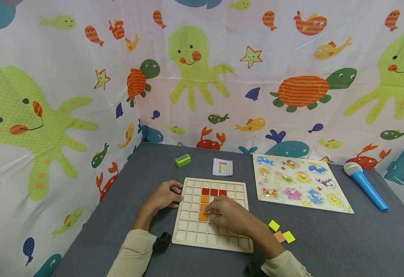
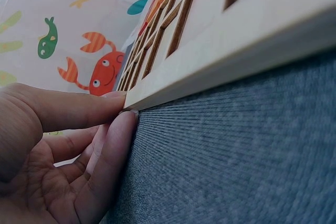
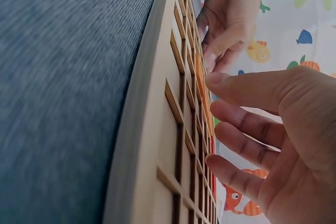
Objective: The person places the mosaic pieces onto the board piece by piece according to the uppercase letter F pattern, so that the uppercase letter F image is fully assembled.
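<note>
A light wooden grid board (image 1: 189, 225) lies on the dark table. Three red tiles (image 1: 214, 192) form a row in its upper cells, and a column of orange tiles (image 1: 203, 216) runs down below their left end. At the board's left edge, my left hand (image 1: 165, 195) holds the rim; in the left wrist view thumb and finger meet at the wooden edge (image 2: 210, 64). My right hand (image 1: 231, 213) is over the middle of the board, its fingertips right at the orange tiles. Loosely bent fingers (image 3: 244, 140) show in the right wrist view, with no tile seen between them.
Loose yellow tiles (image 1: 289, 236) and an orange tile (image 1: 279, 236) lie by the right forearm. Behind the board are a green block (image 1: 182, 161) and a pattern card (image 1: 222, 173). An animal puzzle board (image 1: 266, 179) and a toy microphone (image 1: 368, 188) lie to the right.
</note>
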`<state>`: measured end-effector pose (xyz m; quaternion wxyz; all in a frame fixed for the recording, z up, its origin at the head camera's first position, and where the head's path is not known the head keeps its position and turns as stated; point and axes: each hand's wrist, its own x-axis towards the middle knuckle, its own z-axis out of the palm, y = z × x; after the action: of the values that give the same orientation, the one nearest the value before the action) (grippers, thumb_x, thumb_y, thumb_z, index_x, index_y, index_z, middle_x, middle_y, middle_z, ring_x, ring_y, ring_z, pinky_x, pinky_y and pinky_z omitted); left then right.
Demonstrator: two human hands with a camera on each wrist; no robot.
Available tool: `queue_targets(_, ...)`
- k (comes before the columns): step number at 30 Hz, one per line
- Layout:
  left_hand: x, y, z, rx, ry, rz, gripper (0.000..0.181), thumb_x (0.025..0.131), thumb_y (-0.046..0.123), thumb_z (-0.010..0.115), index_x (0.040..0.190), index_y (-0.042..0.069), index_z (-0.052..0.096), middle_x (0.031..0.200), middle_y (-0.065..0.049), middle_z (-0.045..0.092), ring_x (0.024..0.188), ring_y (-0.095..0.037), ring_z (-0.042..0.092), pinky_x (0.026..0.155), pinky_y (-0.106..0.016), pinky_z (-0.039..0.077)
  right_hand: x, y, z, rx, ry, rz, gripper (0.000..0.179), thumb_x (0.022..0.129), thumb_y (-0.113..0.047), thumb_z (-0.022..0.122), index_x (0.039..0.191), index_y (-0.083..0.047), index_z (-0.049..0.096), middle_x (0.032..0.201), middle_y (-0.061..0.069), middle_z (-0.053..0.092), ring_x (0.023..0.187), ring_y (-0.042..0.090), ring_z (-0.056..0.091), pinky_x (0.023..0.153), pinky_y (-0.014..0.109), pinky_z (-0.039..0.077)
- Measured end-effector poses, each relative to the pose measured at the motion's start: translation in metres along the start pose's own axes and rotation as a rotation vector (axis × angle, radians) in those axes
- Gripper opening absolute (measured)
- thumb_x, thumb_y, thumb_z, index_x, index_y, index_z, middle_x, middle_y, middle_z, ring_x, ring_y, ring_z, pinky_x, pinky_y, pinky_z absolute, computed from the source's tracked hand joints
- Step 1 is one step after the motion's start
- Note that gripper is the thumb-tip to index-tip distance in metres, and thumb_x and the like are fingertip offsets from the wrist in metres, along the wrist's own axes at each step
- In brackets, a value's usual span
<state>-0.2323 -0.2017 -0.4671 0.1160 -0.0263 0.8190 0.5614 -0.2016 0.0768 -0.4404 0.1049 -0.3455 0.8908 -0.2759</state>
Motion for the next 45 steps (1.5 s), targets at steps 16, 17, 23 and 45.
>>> queue_targets(16, 0.0, 0.001, 0.001, 0.024, 0.009, -0.012, 0.046, 0.091, 0.003, 0.08, 0.133, 0.001, 0.064, 0.111, -0.014, 0.061, 0.088, -0.022, 0.07, 0.071, -0.036, 0.065, -0.032, 0.006, -0.016, -0.084, 0.043, 0.001, 0.021, 0.095, -0.016, 0.079, 0.116, -0.014, 0.08, 0.111, -0.004, 0.071, 0.107, 0.014, 0.061, 0.092, 0.038, 0.058)
queue_targets(17, 0.0, 0.0, 0.001, 0.027, 0.009, -0.01, 0.046, 0.091, 0.003, 0.08, 0.134, 0.001, 0.064, 0.111, -0.015, 0.062, 0.089, -0.022, 0.07, 0.071, -0.036, 0.065, -0.035, 0.007, -0.017, -0.087, 0.046, 0.0, 0.021, 0.095, -0.016, 0.079, 0.116, -0.014, 0.08, 0.11, -0.004, 0.071, 0.106, 0.014, 0.061, 0.091, 0.037, 0.058)
queue_targets(23, 0.001, -0.001, 0.001, 0.033, 0.017, -0.014, 0.046, 0.091, 0.004, 0.08, 0.134, 0.002, 0.064, 0.112, -0.014, 0.062, 0.089, -0.021, 0.07, 0.072, -0.036, 0.065, -0.052, 0.018, -0.024, -0.083, 0.071, 0.005, 0.021, 0.096, -0.018, 0.08, 0.117, -0.014, 0.079, 0.108, -0.007, 0.069, 0.102, 0.01, 0.061, 0.087, 0.033, 0.058)
queue_targets(45, 0.001, -0.001, 0.001, 0.032, 0.012, -0.015, 0.044, 0.092, 0.004, 0.079, 0.134, 0.002, 0.064, 0.111, -0.014, 0.062, 0.088, -0.021, 0.069, 0.072, -0.035, 0.065, -0.112, 0.061, -0.051, 0.029, 0.081, 0.163, 0.032, 0.093, -0.031, 0.083, 0.122, -0.019, 0.077, 0.112, -0.013, 0.07, 0.103, 0.011, 0.065, 0.089, 0.033, 0.059)
